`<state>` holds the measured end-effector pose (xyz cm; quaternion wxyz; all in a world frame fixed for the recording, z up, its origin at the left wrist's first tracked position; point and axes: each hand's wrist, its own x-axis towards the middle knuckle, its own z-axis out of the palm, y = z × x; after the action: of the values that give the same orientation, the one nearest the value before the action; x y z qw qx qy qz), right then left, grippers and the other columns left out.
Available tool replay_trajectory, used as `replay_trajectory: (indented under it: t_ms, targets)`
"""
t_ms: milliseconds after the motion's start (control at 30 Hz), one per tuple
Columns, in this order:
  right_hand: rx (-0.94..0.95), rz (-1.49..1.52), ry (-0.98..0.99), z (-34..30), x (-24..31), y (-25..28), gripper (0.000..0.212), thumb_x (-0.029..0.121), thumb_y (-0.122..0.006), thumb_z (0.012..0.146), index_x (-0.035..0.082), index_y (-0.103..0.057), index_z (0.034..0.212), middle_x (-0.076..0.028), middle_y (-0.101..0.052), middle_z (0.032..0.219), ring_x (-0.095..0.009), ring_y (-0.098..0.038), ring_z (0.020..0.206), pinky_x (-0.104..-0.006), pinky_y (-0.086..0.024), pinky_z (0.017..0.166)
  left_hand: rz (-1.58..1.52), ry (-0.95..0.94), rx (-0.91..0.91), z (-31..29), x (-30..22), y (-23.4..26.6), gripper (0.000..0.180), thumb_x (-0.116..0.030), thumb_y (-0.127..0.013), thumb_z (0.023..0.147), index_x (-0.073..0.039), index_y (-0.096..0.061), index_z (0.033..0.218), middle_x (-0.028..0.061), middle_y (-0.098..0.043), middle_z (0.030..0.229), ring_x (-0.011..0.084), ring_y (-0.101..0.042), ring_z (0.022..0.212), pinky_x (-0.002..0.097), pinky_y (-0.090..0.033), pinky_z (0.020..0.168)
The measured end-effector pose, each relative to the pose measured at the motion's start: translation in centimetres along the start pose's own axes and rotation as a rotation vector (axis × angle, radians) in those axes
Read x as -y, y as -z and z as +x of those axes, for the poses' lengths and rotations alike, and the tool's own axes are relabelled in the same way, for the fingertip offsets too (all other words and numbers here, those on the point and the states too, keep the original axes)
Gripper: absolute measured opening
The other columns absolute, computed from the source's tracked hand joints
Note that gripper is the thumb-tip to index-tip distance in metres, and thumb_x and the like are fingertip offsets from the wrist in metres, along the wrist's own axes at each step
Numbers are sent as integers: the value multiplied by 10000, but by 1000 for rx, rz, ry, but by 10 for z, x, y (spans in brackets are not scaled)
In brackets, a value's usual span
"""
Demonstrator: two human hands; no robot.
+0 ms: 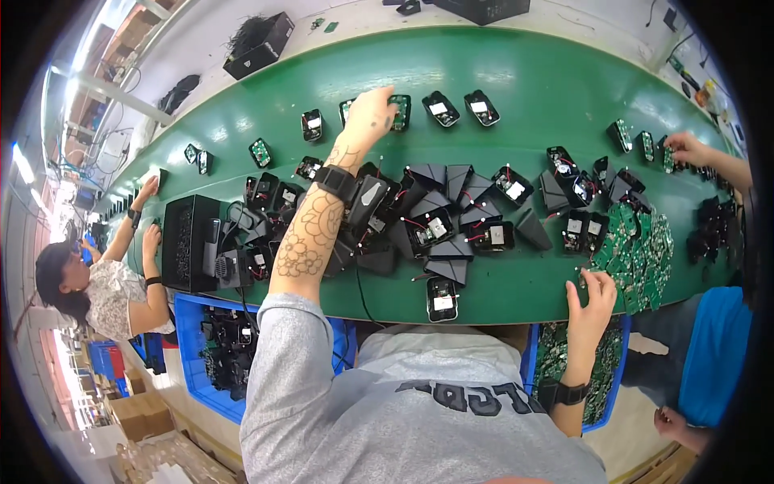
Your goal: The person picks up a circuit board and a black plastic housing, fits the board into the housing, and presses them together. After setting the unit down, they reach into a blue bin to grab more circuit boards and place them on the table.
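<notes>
1. The green worktop (500,60) spans the view in a broad arc from nine to three o'clock.
2. On it, from nine o'clock through the centre, spreads a jumbled pile (431,230) of black plastic shells, some with white labels inside and thin red wires.
3. Under its near edge, a blue bin (190,347) of black parts sits at eight o'clock and a second blue bin (530,355), holding green boards, at four.
4. A loose heap of bare green circuit boards (637,258) lies at three o'clock, its long axis running roughly from twelve to six.
5. The left hand (371,113) is at twelve o'clock, beyond the pile, fingers bent down over the work. I cannot tell whether its grip is closed, since the back of the hand hides it.
6. The right hand (595,302) is between three and four o'clock, just beside the heap. Its grip is narrow, thumb and forefinger curled; I cannot tell whether anything small sits between them.
7. The black housing (401,113) lies at twelve o'clock under the left hand: a dark rim round a green board. Its visible side runs from twelve to six; which end is the front I cannot tell. More green shows at the hand's other edge, perhaps from a second housing.
8. Two labelled housings (441,109) near one o'clock slant from eleven to five.
</notes>
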<state>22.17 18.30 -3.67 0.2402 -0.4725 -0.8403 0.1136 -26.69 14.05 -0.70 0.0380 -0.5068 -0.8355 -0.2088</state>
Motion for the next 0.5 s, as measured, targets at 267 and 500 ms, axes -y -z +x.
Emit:
replay_trajectory:
  t_ms: [267,500]
  targets:
    - [106,165,194,-28,3,7,424,51,-738,727,11,-619,1131,-138,-547,1298,-328,-480,1225,-411,-398,1009,133,436,-544,0,117,50,358,-191,-527,816,-69,-632,1136,230,-615,1046,363,-609,991,439,-494,877]
    - [166,223,498,-42,-8,11,327,-60,-687,736,7,-642,1053,-140,-625,1174,-327,-596,1096,-384,-491,916,-427,735,158,-29,152,44,424,-315,-645,876,-47,-591,1201,100,-652,1023,203,-654,859,336,-567,716]
